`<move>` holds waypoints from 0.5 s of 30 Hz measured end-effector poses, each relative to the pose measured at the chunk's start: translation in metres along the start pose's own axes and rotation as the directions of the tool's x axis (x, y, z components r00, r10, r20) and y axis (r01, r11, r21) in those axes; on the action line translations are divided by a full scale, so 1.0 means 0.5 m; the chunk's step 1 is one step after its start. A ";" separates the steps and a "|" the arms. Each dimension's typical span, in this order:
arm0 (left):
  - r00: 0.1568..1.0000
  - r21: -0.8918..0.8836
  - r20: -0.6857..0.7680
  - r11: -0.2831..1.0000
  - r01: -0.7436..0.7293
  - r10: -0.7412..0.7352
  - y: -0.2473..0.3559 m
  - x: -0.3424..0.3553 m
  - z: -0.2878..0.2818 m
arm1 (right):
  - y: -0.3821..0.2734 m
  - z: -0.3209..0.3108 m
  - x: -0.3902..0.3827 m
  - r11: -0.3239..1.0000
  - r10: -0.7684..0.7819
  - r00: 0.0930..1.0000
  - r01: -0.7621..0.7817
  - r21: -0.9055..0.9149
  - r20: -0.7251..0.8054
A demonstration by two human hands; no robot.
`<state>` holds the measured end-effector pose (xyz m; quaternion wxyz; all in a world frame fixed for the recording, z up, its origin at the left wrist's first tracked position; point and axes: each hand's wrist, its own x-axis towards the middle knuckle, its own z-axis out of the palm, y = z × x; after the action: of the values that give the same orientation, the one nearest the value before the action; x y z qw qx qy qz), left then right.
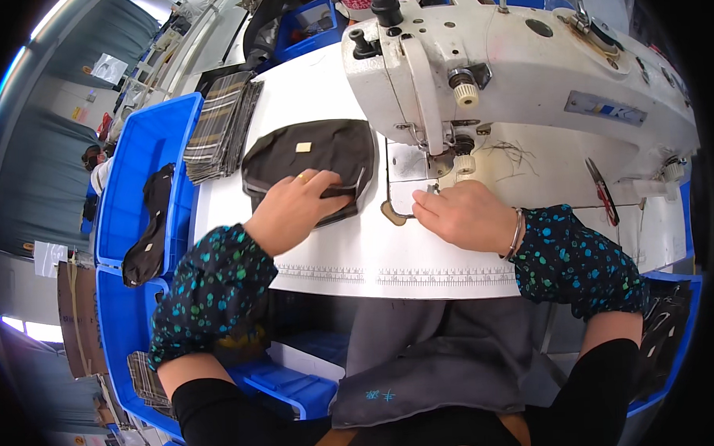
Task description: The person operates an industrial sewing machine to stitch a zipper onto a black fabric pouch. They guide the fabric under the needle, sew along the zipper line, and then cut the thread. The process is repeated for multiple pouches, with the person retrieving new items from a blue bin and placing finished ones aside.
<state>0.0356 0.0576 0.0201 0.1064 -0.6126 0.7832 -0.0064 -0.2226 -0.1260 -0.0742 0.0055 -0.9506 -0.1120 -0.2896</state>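
Observation:
A dark cloth piece with a small cream label lies on the white table, left of the sewing machine. My left hand rests over its near edge, thumb and fingers closed on the cloth. Beside the metal needle plate, under the machine's needle area, is my right hand. Its fingers are curled together at the plate's near edge. A small greyish bit shows by the fingertips, but I cannot make out what it is. No cloth shows under the needle.
A stack of plaid cloth pieces stands at the table's far left, beside a blue bin with a dark cloth piece inside. Red-handled thread snips and loose threads lie right of the needle. A ruler strip runs along the front edge.

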 end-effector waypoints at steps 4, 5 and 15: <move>0.950 -0.262 -0.099 0.929 0.262 -0.296 0.070 -0.081 0.040 | -0.003 0.005 -0.003 0.999 0.027 1.000 -0.027 0.043 0.013; 0.918 -0.265 -0.209 0.923 0.279 -0.337 0.101 -0.089 0.041 | -0.004 0.007 -0.001 0.998 0.033 0.999 -0.033 0.055 0.010; 0.847 -0.494 -0.498 0.863 -0.102 -0.185 0.292 -0.113 0.375 | -0.020 -0.001 0.001 1.000 0.025 0.996 -0.026 0.015 0.084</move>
<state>-0.0587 0.1708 -0.1749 -0.2770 -0.6101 0.7419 0.0269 -0.2244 -0.1162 -0.0741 0.0123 -0.9631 -0.1023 -0.2487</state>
